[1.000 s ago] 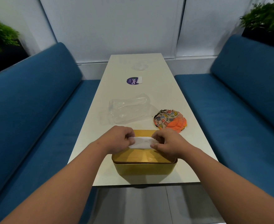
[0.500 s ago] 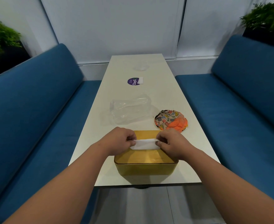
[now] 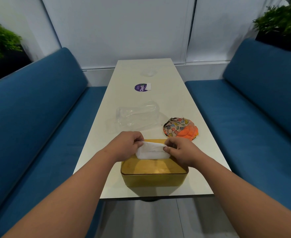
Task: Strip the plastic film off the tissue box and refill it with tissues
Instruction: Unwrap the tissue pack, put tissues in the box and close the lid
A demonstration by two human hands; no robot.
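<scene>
Head view, and we're looking down our own forearms at a long white table (image 3: 138, 103) set between two blue upholstered benches (image 3: 43, 107). At the near end sits the yellow rectangular tissue box (image 3: 154, 177), its lid on. Over the lid we're holding a white folded tissue (image 3: 151, 152) by its two ends, lifted just above the top of the box. Our left hand (image 3: 126, 145) has its fingers curled in, pinching the left end; our right hand (image 3: 180, 152) does the same on the right end, thumb tip showing on the tissue's near edge. Just beyond the box, on the table, lies the crumpled clear plastic film (image 3: 134, 117), loose and apart from the box. To its right rests a round patterned cloth piece with an orange fold (image 3: 180, 129). Farther up we spot a round purple sticker (image 3: 140, 87), and a faint clear scrap (image 3: 149, 73) near the far end. Green potted plants (image 3: 282, 19) flank both upper corners.
</scene>
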